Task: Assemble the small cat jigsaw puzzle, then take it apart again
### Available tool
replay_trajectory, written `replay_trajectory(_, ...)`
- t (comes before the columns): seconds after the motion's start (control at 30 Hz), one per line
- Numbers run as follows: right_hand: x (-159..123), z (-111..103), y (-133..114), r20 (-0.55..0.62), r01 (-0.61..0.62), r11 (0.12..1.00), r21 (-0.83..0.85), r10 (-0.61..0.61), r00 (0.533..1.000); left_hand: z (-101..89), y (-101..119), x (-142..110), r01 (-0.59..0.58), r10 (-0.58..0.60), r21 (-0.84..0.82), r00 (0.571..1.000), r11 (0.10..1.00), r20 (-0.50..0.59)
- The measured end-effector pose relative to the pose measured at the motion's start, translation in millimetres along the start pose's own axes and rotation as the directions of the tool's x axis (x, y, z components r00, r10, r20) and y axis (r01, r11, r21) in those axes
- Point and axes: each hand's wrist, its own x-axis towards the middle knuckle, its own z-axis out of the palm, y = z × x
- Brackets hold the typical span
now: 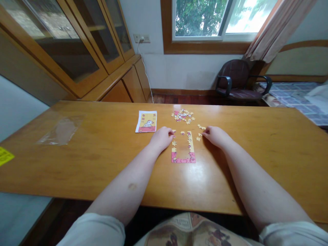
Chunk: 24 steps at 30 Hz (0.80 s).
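Observation:
A partly joined jigsaw puzzle (pixel 183 160) lies on the table as a U-shaped border, pink at the near edge and yellow up both sides. My left hand (pixel 162 139) is closed at the top of the left side, fingertips pinched on a small puzzle piece there, partly hidden by the fingers. To the right of the border, my right hand (pixel 217 136) pinches a yellow puzzle piece (pixel 200 134) at the tabletop. Another loose piece (pixel 198 139) sits just below it, and a short row of yellow pieces (pixel 201 127) lies above. One piece (pixel 182 133) rests between the border's two sides.
Beyond the border is a pile of loose puzzle pieces (pixel 182 115). A picture card (pixel 146 121) lies left of it. A clear plastic bag (pixel 61 131) is on the left of the wooden table (pixel 102 164). An office chair (pixel 237 80) stands past the far edge.

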Motion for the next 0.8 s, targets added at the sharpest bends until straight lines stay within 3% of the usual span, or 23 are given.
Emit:
replay_trajectory(0.2, 4.4, 1.4, 5.1, -0.192, -0.039, 0.999, 0.014, 0.041, 0.981, -3.5, -1.8, 0.8, 0.037, -0.041, -0.040, 0.993, 0.999, -0.109)
replay_trajectory(0.4, 12.3, 9.4, 11.6, -0.216, 0.008, 0.999, 0.039, 0.000, 0.976, -6.5, -9.5, 2.9, 0.109, -0.122, -0.074, 0.972, 0.991, -0.202)
replay_trajectory(0.8, 15.3, 9.7, 8.4, -0.151, -0.038, 0.995, 0.093, 0.052, 0.987, 0.0, -5.6, 3.5, -0.003, 0.003, -0.001, 0.997, 1.000, -0.080)
